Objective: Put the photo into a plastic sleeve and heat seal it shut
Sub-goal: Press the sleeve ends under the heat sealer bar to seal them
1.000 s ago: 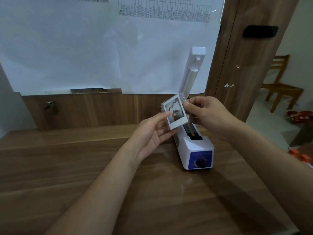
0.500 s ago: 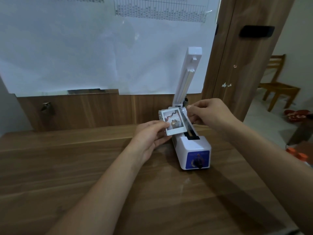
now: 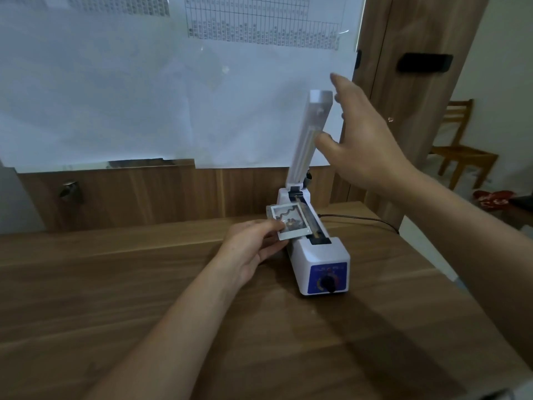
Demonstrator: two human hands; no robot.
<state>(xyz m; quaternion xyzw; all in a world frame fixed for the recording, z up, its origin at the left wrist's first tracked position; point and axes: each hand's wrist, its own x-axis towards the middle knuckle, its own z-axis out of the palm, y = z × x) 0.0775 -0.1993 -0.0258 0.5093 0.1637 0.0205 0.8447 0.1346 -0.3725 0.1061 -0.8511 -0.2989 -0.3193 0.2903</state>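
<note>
A: Item one, nearest: tabletop (image 3: 144,298), wood grain, carrying the rest. What sits on it?

B: Item two: left hand (image 3: 253,249), fingers and thumb pinching the near-left corner of the sleeved photo (image 3: 290,222). The photo lies flat, its right edge laid across the sealing strip of the heat sealer (image 3: 314,249), a white body with a blue dial panel facing the viewer. Its long axis runs away from the viewer.

A: And the other hand?

B: Item three: right hand (image 3: 366,140), fingers spread and holding nothing, just beside the raised sealer arm (image 3: 313,134), to its right, thumb close to the arm's side. Whether it touches, I cannot tell. The arm stands nearly upright, hinged at the far end.

A: The relation that matters?

B: The arm's free end is up, directly above the sleeve's edge; the right hand is the nearer one to bring it down, likely next.

A: Farthest?

B: White paper sheets (image 3: 173,82) on the wall; a wooden chair (image 3: 461,148) at right.
</note>
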